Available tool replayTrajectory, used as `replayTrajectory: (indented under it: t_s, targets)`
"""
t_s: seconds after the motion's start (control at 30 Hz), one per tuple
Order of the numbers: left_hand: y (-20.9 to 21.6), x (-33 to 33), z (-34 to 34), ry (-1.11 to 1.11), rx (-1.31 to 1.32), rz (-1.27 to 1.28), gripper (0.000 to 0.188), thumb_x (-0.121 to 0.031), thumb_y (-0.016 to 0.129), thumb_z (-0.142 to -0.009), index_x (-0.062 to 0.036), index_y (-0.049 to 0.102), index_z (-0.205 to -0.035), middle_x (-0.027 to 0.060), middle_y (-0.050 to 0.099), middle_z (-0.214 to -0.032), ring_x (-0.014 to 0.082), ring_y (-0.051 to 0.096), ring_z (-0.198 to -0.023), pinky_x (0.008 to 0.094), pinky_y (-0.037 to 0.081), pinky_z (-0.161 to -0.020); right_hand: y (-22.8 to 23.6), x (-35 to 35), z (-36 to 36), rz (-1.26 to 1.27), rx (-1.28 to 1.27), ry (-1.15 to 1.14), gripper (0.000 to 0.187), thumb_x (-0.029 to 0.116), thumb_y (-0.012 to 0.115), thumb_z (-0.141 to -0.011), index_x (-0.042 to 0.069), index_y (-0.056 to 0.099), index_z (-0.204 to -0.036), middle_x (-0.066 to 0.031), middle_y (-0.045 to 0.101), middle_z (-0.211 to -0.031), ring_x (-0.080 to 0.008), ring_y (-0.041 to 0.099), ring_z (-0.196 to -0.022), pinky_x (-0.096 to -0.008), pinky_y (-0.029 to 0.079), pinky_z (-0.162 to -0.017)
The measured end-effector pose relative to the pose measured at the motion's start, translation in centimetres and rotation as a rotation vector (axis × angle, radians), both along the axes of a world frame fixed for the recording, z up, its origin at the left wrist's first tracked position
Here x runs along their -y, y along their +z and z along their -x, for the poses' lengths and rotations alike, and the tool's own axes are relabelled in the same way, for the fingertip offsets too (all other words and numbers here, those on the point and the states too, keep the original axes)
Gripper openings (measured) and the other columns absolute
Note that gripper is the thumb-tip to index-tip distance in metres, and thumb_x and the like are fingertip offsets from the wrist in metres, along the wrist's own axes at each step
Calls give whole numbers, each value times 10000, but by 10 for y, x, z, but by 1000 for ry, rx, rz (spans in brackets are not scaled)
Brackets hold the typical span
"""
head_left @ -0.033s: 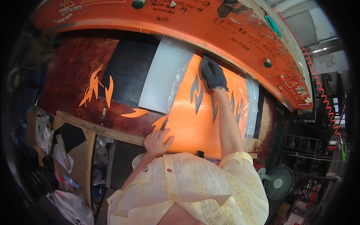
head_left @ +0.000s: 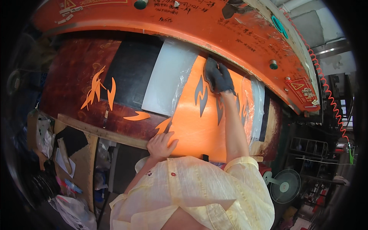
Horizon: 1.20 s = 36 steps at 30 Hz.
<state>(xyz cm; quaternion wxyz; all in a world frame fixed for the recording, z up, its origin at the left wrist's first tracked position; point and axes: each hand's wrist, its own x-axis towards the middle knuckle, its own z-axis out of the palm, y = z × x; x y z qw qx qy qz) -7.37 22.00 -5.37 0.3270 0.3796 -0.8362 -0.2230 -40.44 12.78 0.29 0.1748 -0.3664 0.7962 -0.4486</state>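
An orange sheet (head_left: 191,126) with several dark flame-shaped cutouts (head_left: 200,96) lies across the bench. On its far part rests my right hand (head_left: 220,78), in a dark glove, with the fingers bent downward. Along the glove's left side shows the thin edge of a dark shape (head_left: 206,76); the hand covers most of it, so its kind is unclear. My bare left hand (head_left: 161,145) lies at the bench's near edge, fingers apart and empty. Its fingertips are beside a loose orange flame-shaped piece (head_left: 163,124).
More orange flame pieces (head_left: 111,94) lie on the dark red bench top (head_left: 73,69), left of a black sheet (head_left: 134,69) and a whitish sheet (head_left: 170,73). A large orange machine beam (head_left: 214,34) spans the far side. A fan (head_left: 284,186) stands at the right.
My gloved right hand has shifted very slightly right and turned a little; a gap between its fingers shows now. My left hand and the orange pieces have stayed put.
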Motion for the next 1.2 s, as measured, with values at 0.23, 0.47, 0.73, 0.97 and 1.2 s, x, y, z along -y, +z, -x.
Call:
replayTrajectory:
  t_s: [0.23,0.47,0.73,0.97,1.2]
  targets:
    - [-3,9,2,5,37,-15,306,-291,718,-744,-139,629,-995,34,637,-827,228,619,-738,340,472,-624,12,-82,50,143,340,-258,232,255,590,-826,29,634,-857,-92,601,-709,-143,527,-511,-276,400,-446]
    - [-12,6,7,23,4,33,293,-271,729,-743,-112,613,-960,44,654,-871,242,636,-780,355,488,-651,102,-100,69,674,264,-363,217,227,555,-827,14,595,-825,-63,558,-649,-124,482,-490,-250,357,-441]
    - [-19,4,6,10,-109,95,288,-303,705,-770,-114,592,-955,49,657,-873,261,643,-789,371,494,-641,43,-183,59,411,-119,-289,258,263,485,-884,51,630,-871,-54,587,-699,-126,522,-552,-271,393,-517]
    - [-16,2,8,69,38,8,282,-349,696,-779,-127,542,-861,26,624,-785,255,628,-721,389,474,-599,-72,-278,-32,141,-517,-204,170,178,581,-848,17,626,-880,-146,626,-848,-298,601,-832,-363,476,-767]
    - [-15,2,10,73,6,18,284,-347,700,-772,-123,526,-776,28,596,-712,264,608,-670,399,451,-564,-35,-265,-58,-121,-609,-273,175,207,610,-825,33,624,-832,-151,629,-854,-321,596,-835,-397,474,-768]
